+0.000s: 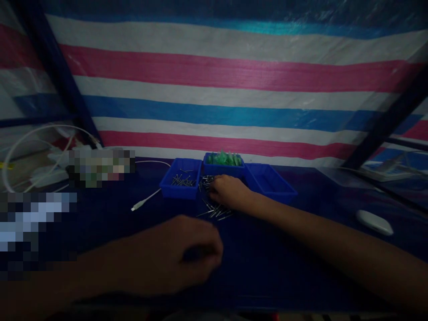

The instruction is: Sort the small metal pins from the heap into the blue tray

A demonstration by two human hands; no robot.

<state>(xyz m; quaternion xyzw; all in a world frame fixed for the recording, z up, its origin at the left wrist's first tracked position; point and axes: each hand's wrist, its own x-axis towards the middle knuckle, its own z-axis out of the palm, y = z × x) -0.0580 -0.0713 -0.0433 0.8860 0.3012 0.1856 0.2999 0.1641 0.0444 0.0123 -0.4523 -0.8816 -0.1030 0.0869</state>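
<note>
My right hand (229, 191) reaches forward and rests with curled fingers on a loose pile of small metal pins (214, 209) lying on the dark blue table; whether it holds any is hidden. My left hand (177, 256) sits nearer to me with its fingers curled into a loose fist, and what is inside cannot be seen. Behind the pile stand three blue trays: the left tray (180, 180) holds several metal pins, the middle tray (223, 166) holds green plastic pieces (223, 158), and the right tray (272, 183) looks dark inside.
A white cable plug (142, 204) lies left of the trays, with coiled white cables (33, 151) at far left. A white oval object (374, 221) sits at right. A striped red, white and blue tarp (217, 89) forms the back wall between dark posts.
</note>
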